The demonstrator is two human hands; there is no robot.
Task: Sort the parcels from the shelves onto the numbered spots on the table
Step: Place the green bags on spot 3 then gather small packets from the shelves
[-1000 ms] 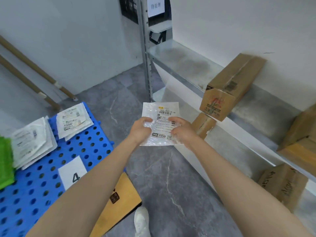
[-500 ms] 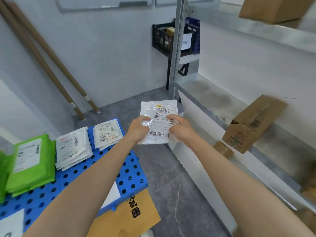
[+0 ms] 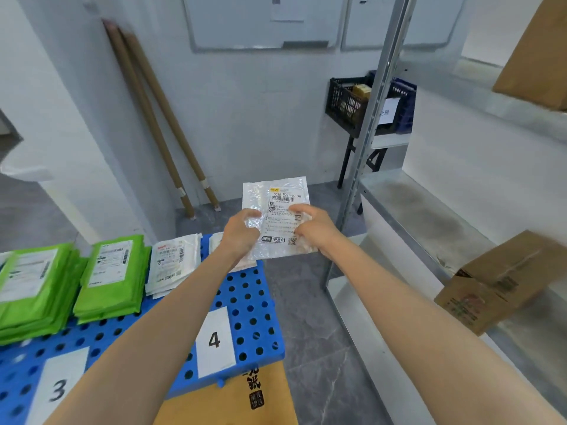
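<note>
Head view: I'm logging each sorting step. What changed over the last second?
The person turned left from the shelves toward the table, bringing the parcel near its far corner; green stacks and card 3 came into view. The left hand and right hand kept gripping the parcel, label up; nothing was let go.

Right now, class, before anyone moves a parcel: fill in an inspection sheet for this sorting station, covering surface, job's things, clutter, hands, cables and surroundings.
Surface: blue perforated table bearing card 3 and card 4.
Job's things: clear labelled parcel held in the air; two green parcel stacks and a white parcel stack on the table; cardboard box on the metal shelf.
Clutter: brown cardboard below the table's near edge.
Hands: left hand and right hand both pinch the parcel.
Cables: nothing seen.
Surroundings: black crate, two cardboard tubes leaning on the wall, whiteboard.
</note>
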